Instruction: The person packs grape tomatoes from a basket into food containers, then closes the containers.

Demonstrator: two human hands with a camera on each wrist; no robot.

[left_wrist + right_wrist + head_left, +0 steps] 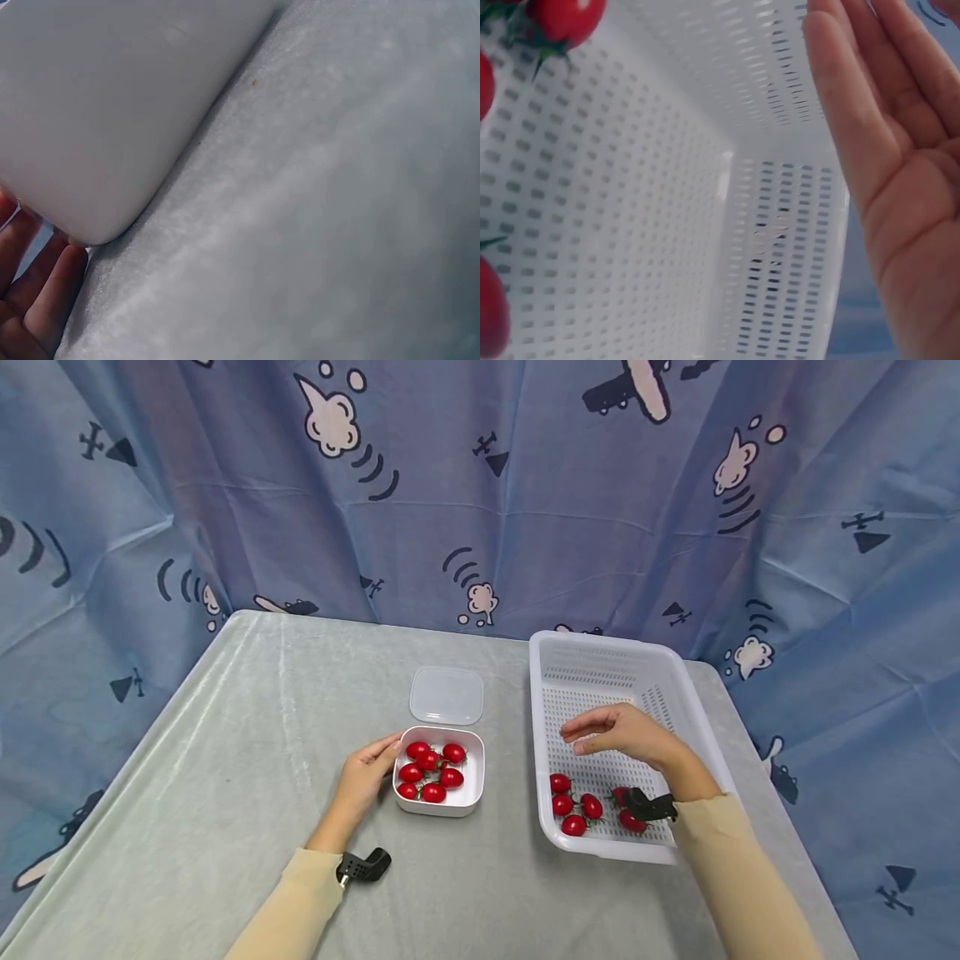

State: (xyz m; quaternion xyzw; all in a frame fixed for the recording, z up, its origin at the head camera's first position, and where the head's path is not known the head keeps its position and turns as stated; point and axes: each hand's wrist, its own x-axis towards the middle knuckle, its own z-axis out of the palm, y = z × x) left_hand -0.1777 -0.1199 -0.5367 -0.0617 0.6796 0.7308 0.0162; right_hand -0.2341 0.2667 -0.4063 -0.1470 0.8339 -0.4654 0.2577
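My left hand (369,770) holds the left side of a small white container (468,787), thumb at the rim and fingers along the outer wall. In the left wrist view, fingertips touch a lower corner of the container (112,112). Several red cherry tomatoes (433,792) with green stems lie inside it. Over a white perforated basket (537,727), my right hand (626,732) hovers with nothing in it, fingers loosely extended. Several more cherry tomatoes (591,807) lie at the basket's near end, partly hidden by the right wrist. The right wrist view shows the right palm (922,217) beside the basket wall.
A translucent lid (447,695) lies flat just behind the container. Pale cloth covers the table (225,760). A blue patterned curtain (450,485) hangs behind the table and along its sides. The basket stands near the table's right edge.
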